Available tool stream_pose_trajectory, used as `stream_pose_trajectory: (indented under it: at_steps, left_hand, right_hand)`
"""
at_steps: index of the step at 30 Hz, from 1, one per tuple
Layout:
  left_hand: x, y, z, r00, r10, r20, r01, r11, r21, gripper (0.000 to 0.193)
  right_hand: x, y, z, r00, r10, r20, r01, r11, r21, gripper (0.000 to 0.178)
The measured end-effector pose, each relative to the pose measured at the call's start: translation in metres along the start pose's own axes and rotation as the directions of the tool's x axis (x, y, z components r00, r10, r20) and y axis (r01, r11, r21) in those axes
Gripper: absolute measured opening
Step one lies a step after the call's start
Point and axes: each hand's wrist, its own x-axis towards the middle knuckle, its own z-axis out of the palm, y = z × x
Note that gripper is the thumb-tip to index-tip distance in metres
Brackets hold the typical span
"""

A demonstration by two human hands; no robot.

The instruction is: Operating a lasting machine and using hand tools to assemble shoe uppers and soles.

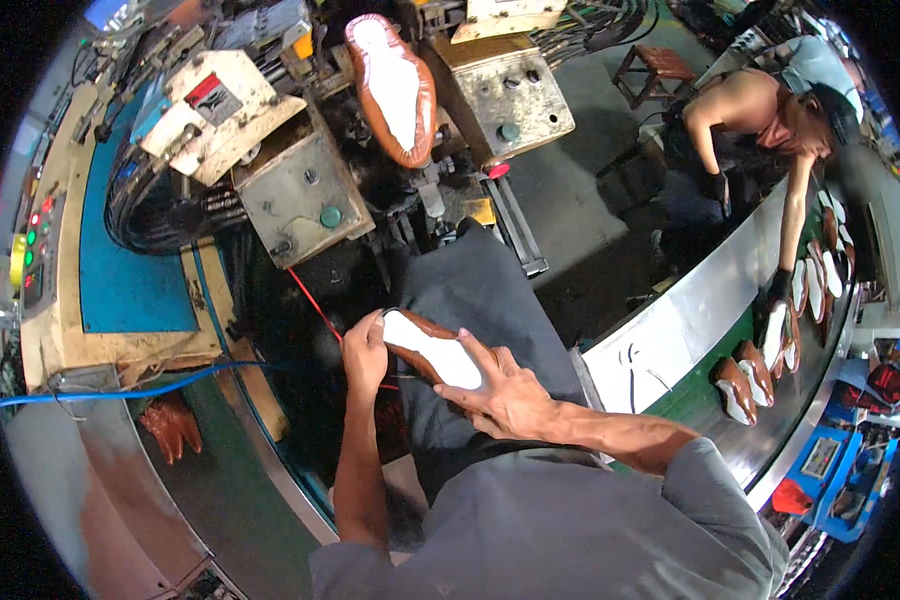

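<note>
Over my lap I hold a brown leather shoe upper [428,349] with its white sole side facing up. My left hand [364,352] is closed round its far left end, thumb along the edge. At the near right end my right hand [508,396] grips it, thumb and forefinger spread across the white face and the other fingers bent beneath. Ahead of me, a second brown shoe upper [395,92] sits in the machine, white underside up and brown edge wrinkled all round.
Control boxes with green buttons [330,216] flank the machine. To the right, a conveyor [715,270] carries several brown-and-white uppers [735,390]; a co-worker [740,120] reaches onto it. At left are a brown leather piece [171,428], a blue hose [150,392] and a button panel [38,250].
</note>
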Motion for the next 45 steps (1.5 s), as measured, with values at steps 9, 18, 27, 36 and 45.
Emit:
stream_pose_trajectory:
  at_steps: [9, 18, 27, 36, 45]
  left_hand:
    - [0.055, 0.011, 0.002, 0.901, -0.051, 0.431, 0.079, 0.996, -0.047, 0.043]
    - [0.308, 0.189, -0.006, 0.934, 0.124, 0.335, 0.269, 0.371, -0.889, 0.065]
    - [0.201, 0.147, -0.074, 0.924, 0.331, 0.192, 0.068, 0.351, -0.934, 0.077]
    - [0.014, 0.007, -0.058, 0.977, -0.092, 0.192, 0.21, 0.282, -0.936, 0.076]
    - [-0.058, -0.025, 0.016, 0.894, -0.358, 0.27, 0.414, 0.426, -0.804, 0.071]
  right_hand:
    - [-0.019, 0.024, -0.02, 0.993, 0.117, -0.02, -0.113, 0.98, 0.166, 0.064]
    - [0.011, 0.051, -0.134, 0.813, 0.301, -0.499, -0.367, 0.929, -0.038, 0.076]
    - [0.197, 0.057, -0.224, 0.796, -0.011, -0.605, -0.169, 0.956, -0.24, 0.075]
    - [0.29, 0.075, -0.174, 0.785, 0.028, -0.619, -0.21, 0.952, -0.223, 0.072]
    - [0.289, 0.07, -0.127, 0.754, -0.173, -0.633, -0.078, 0.934, -0.349, 0.092]
